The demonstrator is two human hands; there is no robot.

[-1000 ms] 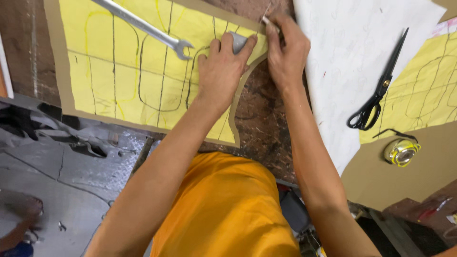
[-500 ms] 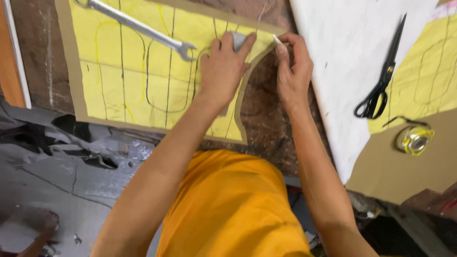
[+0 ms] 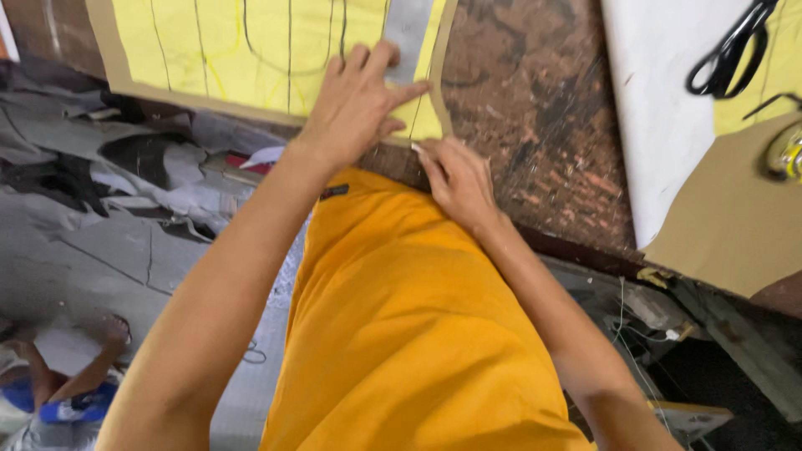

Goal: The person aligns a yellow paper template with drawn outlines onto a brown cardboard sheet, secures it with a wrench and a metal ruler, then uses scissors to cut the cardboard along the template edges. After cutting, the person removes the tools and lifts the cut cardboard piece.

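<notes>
My left hand (image 3: 357, 104) lies spread and flat, pressing a grey strip (image 3: 407, 29) onto the yellow pattern sheet (image 3: 251, 42), which sits on tan card (image 3: 113, 71) at the near edge of the worn brown table (image 3: 535, 108). My right hand (image 3: 455, 179) rests just below the sheet's corner, fingers (image 3: 430, 159) curled together around something small I cannot make out. Black scissors (image 3: 731, 50) lie well apart on white paper (image 3: 660, 108).
</notes>
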